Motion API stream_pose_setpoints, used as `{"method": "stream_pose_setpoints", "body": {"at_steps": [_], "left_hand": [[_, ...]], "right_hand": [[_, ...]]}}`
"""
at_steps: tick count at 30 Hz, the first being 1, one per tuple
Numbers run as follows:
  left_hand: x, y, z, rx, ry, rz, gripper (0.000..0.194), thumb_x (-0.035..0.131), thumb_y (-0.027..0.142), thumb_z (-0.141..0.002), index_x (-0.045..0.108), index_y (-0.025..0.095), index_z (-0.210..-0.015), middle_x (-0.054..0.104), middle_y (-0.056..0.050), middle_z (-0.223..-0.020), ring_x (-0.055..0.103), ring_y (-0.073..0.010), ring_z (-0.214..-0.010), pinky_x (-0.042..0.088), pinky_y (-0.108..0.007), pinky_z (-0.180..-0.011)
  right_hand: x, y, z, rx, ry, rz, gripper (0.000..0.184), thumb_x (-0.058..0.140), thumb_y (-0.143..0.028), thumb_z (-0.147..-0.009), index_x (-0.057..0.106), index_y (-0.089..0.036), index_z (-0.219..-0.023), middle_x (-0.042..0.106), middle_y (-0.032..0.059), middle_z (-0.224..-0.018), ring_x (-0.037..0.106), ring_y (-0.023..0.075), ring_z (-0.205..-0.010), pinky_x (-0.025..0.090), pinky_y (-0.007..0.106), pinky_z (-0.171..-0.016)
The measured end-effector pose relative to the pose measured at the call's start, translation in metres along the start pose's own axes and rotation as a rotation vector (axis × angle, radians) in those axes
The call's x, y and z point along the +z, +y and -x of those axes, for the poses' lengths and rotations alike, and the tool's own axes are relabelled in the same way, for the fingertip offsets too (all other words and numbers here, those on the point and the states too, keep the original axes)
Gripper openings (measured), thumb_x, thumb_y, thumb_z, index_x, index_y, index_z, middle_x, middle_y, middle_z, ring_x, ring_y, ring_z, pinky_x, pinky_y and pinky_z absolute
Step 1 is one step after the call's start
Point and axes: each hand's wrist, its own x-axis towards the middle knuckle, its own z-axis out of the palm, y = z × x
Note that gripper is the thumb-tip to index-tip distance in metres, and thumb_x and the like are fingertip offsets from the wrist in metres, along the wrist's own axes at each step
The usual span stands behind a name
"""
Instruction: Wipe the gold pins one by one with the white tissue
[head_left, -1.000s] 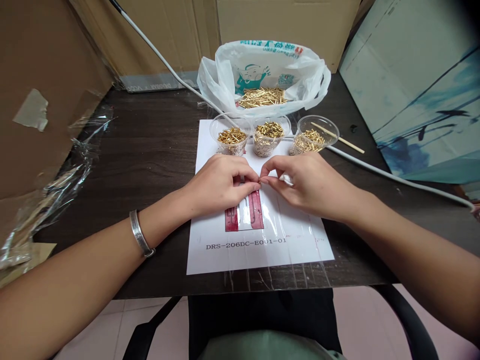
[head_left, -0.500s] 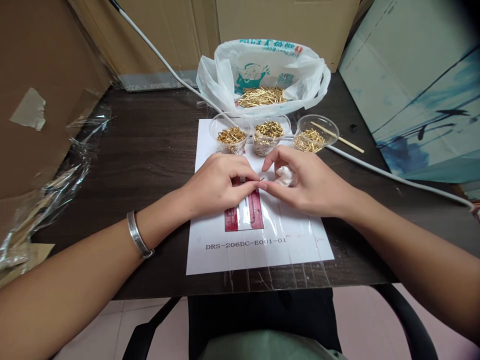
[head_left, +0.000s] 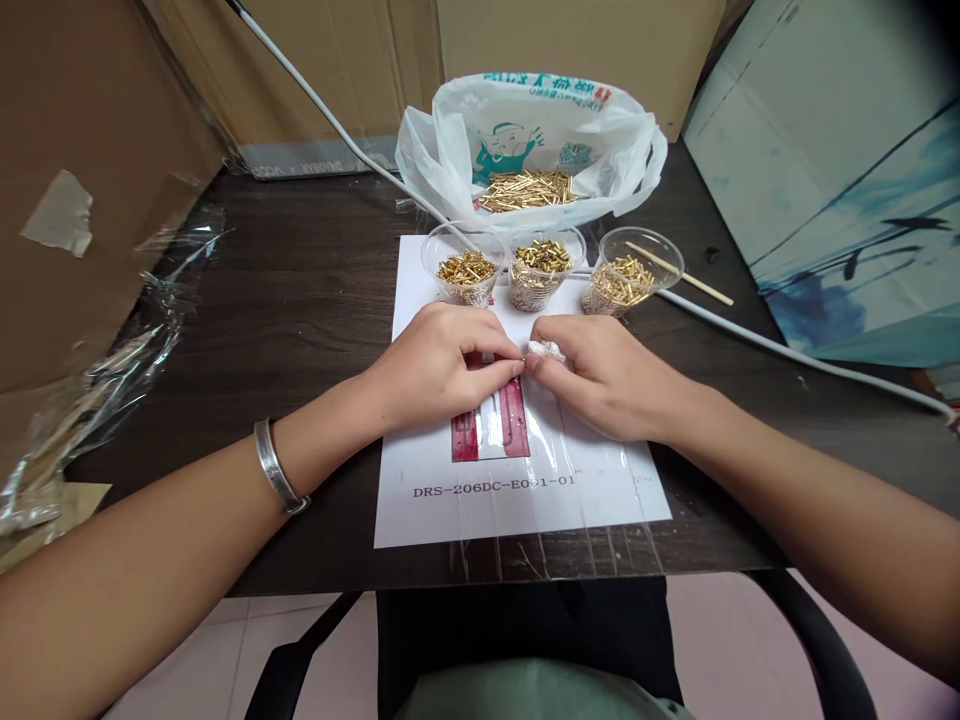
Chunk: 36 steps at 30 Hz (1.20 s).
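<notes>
Over the red printed picture (head_left: 517, 430) on a white paper sheet (head_left: 420, 520), my left hand (head_left: 450, 362) is closed in a pinch. A tiny gold-coloured metal pin (head_left: 524, 361) shows at its fingertips, mostly hidden. My right hand (head_left: 611, 378) is closed around a crumpled white tissue (head_left: 546, 350), which sits against the fingertips of my left hand by the pin. Just beyond my hands stand a left clear cup (head_left: 431, 262), a middle clear cup (head_left: 576, 262) and a right clear cup (head_left: 664, 245), each holding small gold metal pieces.
An open white plastic bag (head_left: 439, 150) with long gold pins (head_left: 529, 190) stands behind the cups. A thin wooden stick (head_left: 712, 288) slants out by the right cup. A white cable (head_left: 787, 347) crosses the dark table (head_left: 300, 270). Cardboard (head_left: 75, 130) borders the left side.
My right fingers opened away from the pin, baring the tissue, then closed with the tissue brought left against the pin. My left hand has kept its pinch in nearly the same place.
</notes>
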Motion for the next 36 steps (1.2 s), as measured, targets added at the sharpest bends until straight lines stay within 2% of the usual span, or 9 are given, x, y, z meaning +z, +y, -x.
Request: {"method": "stream_pose_setpoints", "body": {"at_steps": [8, 14, 20, 27, 36], "left_hand": [[0.0009, -0.0004, 0.0006, 0.000, -0.008, 0.005, 0.012, 0.066, 0.014, -0.082, 0.078, 0.014, -0.081, 0.072, -0.003, -0.077, 0.064, -0.0122, -0.070, 0.047, -0.025, -0.066], [0.0001, -0.0010, 0.0007, -0.004, -0.011, 0.004, 0.012, 0.065, 0.014, -0.082, 0.078, 0.016, -0.081, 0.072, -0.003, -0.077, 0.063, -0.0119, -0.070, 0.047, -0.025, -0.066], [-0.0003, -0.0003, 0.0002, -0.010, -0.014, -0.016, 0.012, 0.065, 0.017, -0.083, 0.077, 0.016, -0.081, 0.071, -0.002, -0.077, 0.062, -0.0118, -0.070, 0.048, -0.025, -0.067], [-0.0002, -0.0012, 0.0006, 0.003, -0.011, -0.005, 0.014, 0.064, 0.017, -0.084, 0.078, 0.016, -0.081, 0.071, -0.003, -0.077, 0.062, -0.0122, -0.070, 0.048, -0.026, -0.067], [-0.0003, -0.0001, 0.0001, 0.013, -0.032, -0.027, 0.016, 0.063, 0.017, -0.085, 0.077, 0.015, -0.079, 0.070, -0.002, -0.075, 0.061, -0.0115, -0.069, 0.046, -0.025, -0.066]], "right_hand": [[0.0018, 0.0026, -0.0009, -0.037, -0.013, 0.032, 0.019, 0.046, -0.030, -0.089, 0.043, -0.019, -0.074, 0.048, -0.0002, -0.069, 0.041, 0.0135, -0.064, 0.024, 0.030, -0.060], [0.0006, 0.0037, 0.0001, -0.072, -0.005, 0.025, 0.023, 0.043, -0.034, -0.091, 0.040, -0.019, -0.074, 0.048, 0.0005, -0.072, 0.040, 0.0140, -0.065, 0.025, 0.030, -0.061], [-0.0003, 0.0068, -0.0021, -0.025, 0.024, 0.052, 0.020, 0.040, -0.033, -0.091, 0.040, -0.020, -0.077, 0.048, 0.0011, -0.073, 0.042, 0.0150, -0.066, 0.026, 0.031, -0.062], [0.0020, 0.0036, -0.0008, -0.109, -0.026, 0.096, 0.023, 0.036, -0.036, -0.093, 0.044, -0.019, -0.082, 0.050, 0.0029, -0.078, 0.044, 0.0168, -0.070, 0.030, 0.033, -0.067], [0.0010, 0.0006, -0.0024, -0.106, 0.004, 0.105, 0.023, 0.029, -0.029, -0.096, 0.042, -0.019, -0.079, 0.048, 0.0028, -0.077, 0.043, 0.0167, -0.070, 0.031, 0.034, -0.069]]}}
